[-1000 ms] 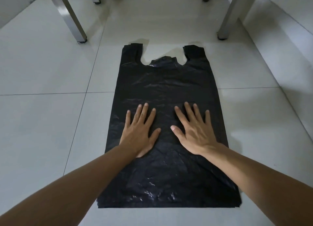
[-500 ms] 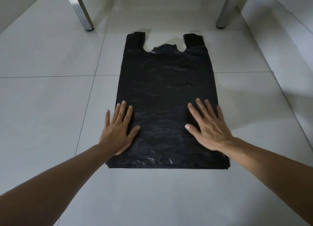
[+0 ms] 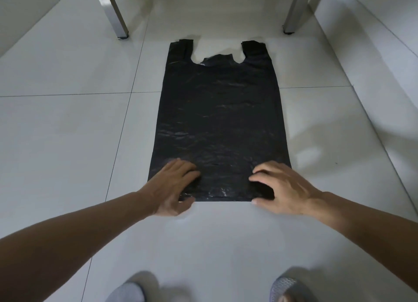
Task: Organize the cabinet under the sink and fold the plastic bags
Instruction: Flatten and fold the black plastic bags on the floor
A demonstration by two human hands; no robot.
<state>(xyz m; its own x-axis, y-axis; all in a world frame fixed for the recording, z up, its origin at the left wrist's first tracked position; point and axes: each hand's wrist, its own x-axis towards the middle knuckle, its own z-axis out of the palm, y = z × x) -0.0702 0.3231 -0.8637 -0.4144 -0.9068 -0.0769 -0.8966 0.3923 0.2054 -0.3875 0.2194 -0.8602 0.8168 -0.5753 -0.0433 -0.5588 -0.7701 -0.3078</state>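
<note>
Fingers of my left hand (image 3: 174, 184) and right hand (image 3: 282, 188) curl onto the black bag's (image 3: 217, 120) near corners; I'd pinch both evenly, then fold far.

One black plastic bag (image 3: 217, 125) is lying flat on the tiled floor (image 3: 67, 143), and it is showing two handle loops at its far end, one at the left (image 3: 181, 50) and one at the right (image 3: 254, 50). Two hands are showing, a left hand (image 3: 174, 186) and a right hand (image 3: 282, 188), each reaching in on one bare forearm, making two forearms in all. Two metal legs are standing at the far end of the floor, one on the left (image 3: 115, 14) and one on the right (image 3: 296, 9). Two grey slippers are peeking in at the bottom edge, a left slipper (image 3: 133, 288) and a right slipper (image 3: 289, 288). Two grout lines are crossing the floor.
</note>
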